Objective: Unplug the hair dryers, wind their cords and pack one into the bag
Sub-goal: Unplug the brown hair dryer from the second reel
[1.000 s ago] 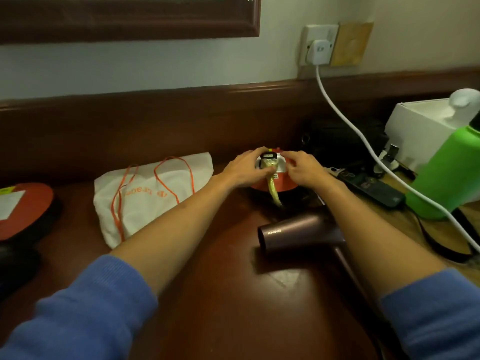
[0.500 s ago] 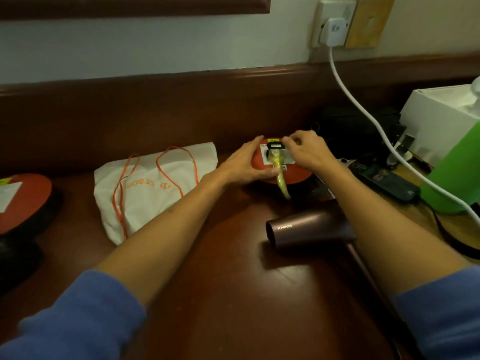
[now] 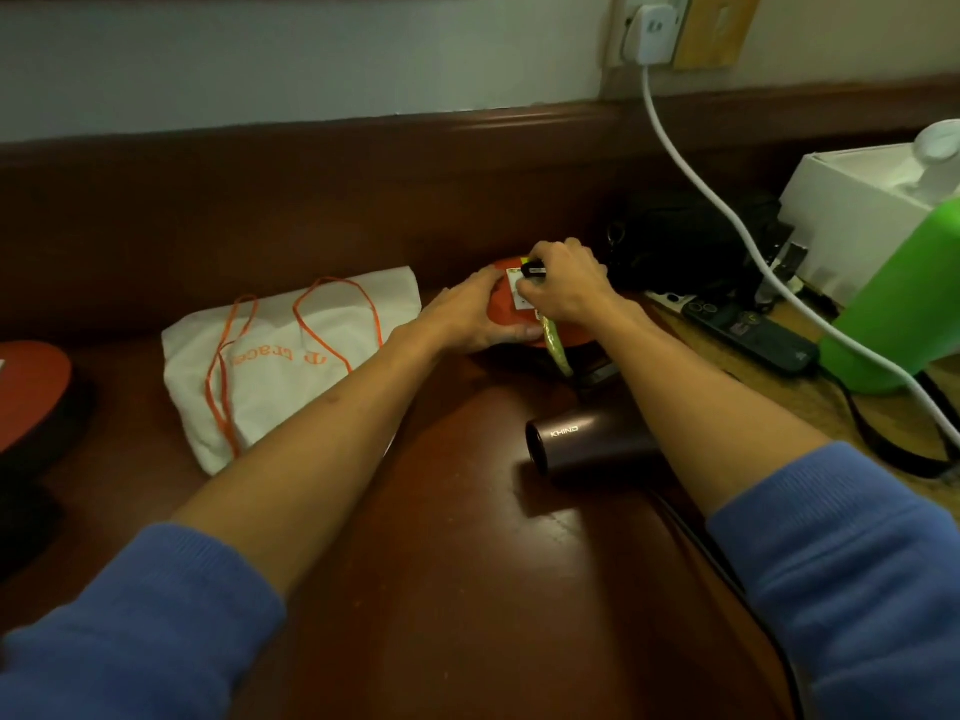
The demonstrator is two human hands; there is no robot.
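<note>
A dark purple hair dryer (image 3: 587, 441) lies on the wooden desk with its nozzle pointing left; its dark cord (image 3: 727, 579) trails toward me. Behind it sits a red rounded object (image 3: 503, 309) with a white label. My left hand (image 3: 467, 317) lies against its left side, thumb under the front. My right hand (image 3: 566, 288) pinches a small black piece (image 3: 532, 270) on top of it, and a yellow-green tag (image 3: 556, 345) hangs below. A white cloth bag (image 3: 291, 356) with orange cords lies flat to the left. A white plug (image 3: 649, 33) sits in the wall socket.
A white cord (image 3: 727, 215) runs from the plug down to the right. At right stand a green bottle (image 3: 904, 314), a white box (image 3: 852, 200), a black remote (image 3: 748, 330) and a black pouch (image 3: 685, 241). Another red object (image 3: 26, 392) sits at far left.
My left hand has slid from the black piece down to the red object's side. My right hand has closed over the black piece. The view has tilted slightly down.
</note>
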